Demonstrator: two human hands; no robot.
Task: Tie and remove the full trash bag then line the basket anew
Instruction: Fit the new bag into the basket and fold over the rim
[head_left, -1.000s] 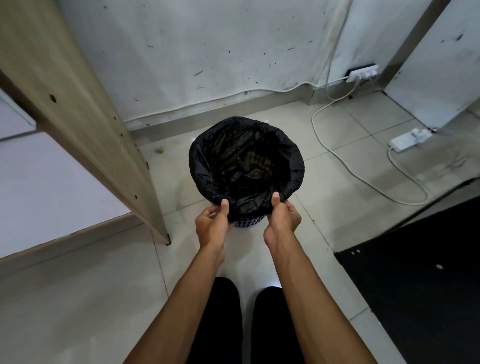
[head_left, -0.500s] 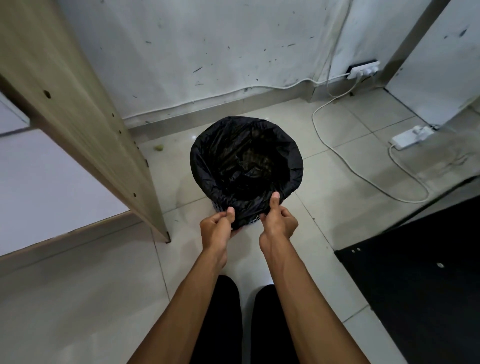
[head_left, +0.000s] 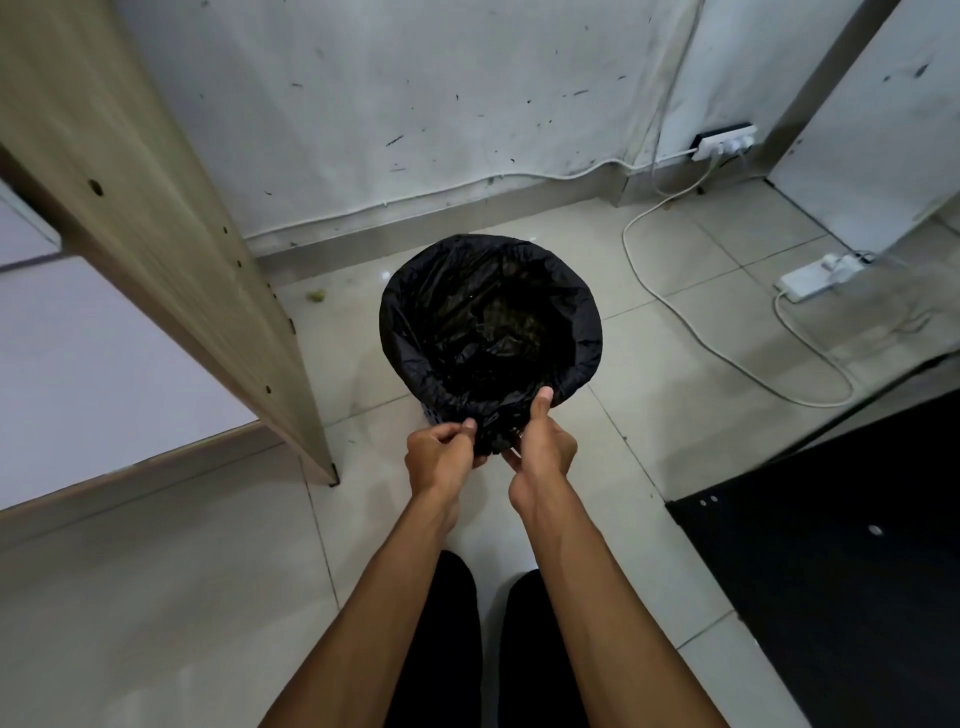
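A black trash bag (head_left: 441, 291) lines a small basket on the tiled floor, its top folded over the rim. Dark trash lies inside it. Only a sliver of the perforated basket (head_left: 430, 414) shows at the lower left under the bag's fold. My left hand (head_left: 441, 457) and my right hand (head_left: 545, 447) are close together at the near rim. Both pinch the bunched bag edge between thumb and fingers, with the right thumb up on the rim.
A wooden panel (head_left: 156, 249) of a cabinet slants down on the left, ending near the basket. White cables (head_left: 691, 332) and a power strip (head_left: 815, 275) lie on the floor at right. A black panel (head_left: 841, 545) covers the lower right. My legs are below.
My two hands have moved closer together at the near rim, gathering the bag's folded edge into a bunch between them. The basket has stayed in place.
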